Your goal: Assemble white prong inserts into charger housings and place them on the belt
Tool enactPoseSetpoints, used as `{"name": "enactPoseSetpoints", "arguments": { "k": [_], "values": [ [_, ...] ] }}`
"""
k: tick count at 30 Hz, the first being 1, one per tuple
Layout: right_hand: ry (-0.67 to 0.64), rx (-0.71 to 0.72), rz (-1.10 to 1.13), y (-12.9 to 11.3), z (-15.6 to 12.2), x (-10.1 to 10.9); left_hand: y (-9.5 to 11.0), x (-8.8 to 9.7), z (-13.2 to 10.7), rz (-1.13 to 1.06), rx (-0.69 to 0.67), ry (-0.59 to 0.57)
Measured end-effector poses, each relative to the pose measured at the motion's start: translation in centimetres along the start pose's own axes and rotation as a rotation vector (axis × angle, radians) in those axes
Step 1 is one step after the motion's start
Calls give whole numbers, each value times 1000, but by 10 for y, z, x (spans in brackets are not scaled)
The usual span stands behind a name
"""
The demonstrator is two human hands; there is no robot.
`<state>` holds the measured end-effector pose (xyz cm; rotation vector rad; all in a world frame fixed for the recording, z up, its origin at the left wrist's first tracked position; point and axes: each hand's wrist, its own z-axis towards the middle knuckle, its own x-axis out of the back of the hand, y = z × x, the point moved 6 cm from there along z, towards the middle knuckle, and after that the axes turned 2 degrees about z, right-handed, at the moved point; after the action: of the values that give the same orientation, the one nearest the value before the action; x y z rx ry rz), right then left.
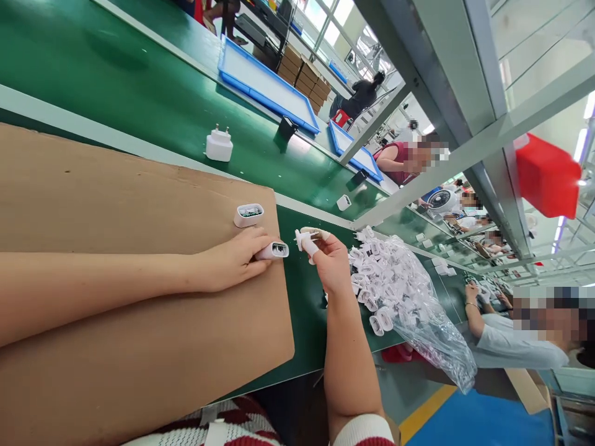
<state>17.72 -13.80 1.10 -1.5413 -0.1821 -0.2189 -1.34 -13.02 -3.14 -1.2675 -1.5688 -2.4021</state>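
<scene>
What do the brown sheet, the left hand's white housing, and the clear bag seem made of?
Brown sheet: likely matte cardboard, by its dull, marked surface.
White housing: probably smooth, hard plastic, from its even, rounded walls.
Clear bag: apparently thin, glossy plastic film, being transparent, wrinkled and shiny.

The left arm [116, 288] extends from 9 o'clock, left hand [238, 259] curled; the right arm [351, 359] extends from 6 o'clock, right hand [333, 263] pinched.
</scene>
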Motion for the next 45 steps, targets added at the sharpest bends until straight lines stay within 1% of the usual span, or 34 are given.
{"name": "enactPoseSetpoints", "arguments": {
  "k": [2, 5, 6, 8, 10, 11, 12, 14, 16, 18, 21, 23, 24, 26, 27, 28, 29, 31, 32, 34, 36, 38, 41, 45],
  "values": [
    [-6, 95, -118, -7, -5, -4, -6, 4, 3, 14, -15, 39],
    [-7, 281, -324, -19, -14, -13, -11, 8, 3, -17, -37, 82],
    [-7, 322, -371, -21, -16, -15, -12, 8, 2, -32, -26, 85],
    [8, 351, -400, -23, -18, -17, -15, 7, 0, -54, 34, 83],
    [65, 329, -369, -23, -17, -12, -17, 7, -3, -61, 91, 86],
    [98, 303, -343, -22, -16, -8, -16, 8, -4, -60, 99, 93],
    [128, 269, -310, -21, -14, -5, -15, 8, -5, -61, 90, 92],
    [156, 186, -233, -17, -12, 0, -11, 7, -5, -76, 33, 45],
    [147, 107, -158, -14, -10, 1, -8, 4, -3, -105, -20, -22],
    [119, 48, -102, -11, -10, -1, -9, 1, -1, -100, -14, -54],
    [82, -25, -46, -9, -10, -5, -18, 6, 0, -32, 95, 17],
    [73, -63, -31, -7, -10, -6, -20, 9, -1, -32, 133, 17],
    [69, -75, -30, -6, -10, -6, -19, 9, -2, -58, 133, -23],
    [49, -79, -43, -4, -11, -8, -15, 7, -3, -133, 132, -139],
    [45, -62, -57, -4, -11, -9, -14, 6, -4, -163, 141, -172],
    [51, -23, -79, -5, -13, -11, -14, 7, -4, -179, 157, -168],
    [63, 35, -114, -8, -14, -12, -14, 8, -3, -185, 176, -133],
    [87, 186, -220, -13, -20, -18, -18, 10, -1, -191, 209, -23],
    [88, 264, -288, -16, -23, -21, -19, 10, -1, -202, 215, 9],
    [55, 395, -426, -20, -29, -30, -21, 7, -1, -225, 205, 10],
    [4, 494, -547, -21, -33, -39, -20, 7, -2, -213, 179, 5],
    [-39, 555, -656, -20, -35, -44, -19, 9, -2, -186, 166, 28],
    [-70, 580, -780, -19, -32, -47, -18, 10, -1, -188, 178, 39],
    [-78, 630, -813, -24, -32, -48, -17, 10, 0, -198, 190, 43]
  ]
}}
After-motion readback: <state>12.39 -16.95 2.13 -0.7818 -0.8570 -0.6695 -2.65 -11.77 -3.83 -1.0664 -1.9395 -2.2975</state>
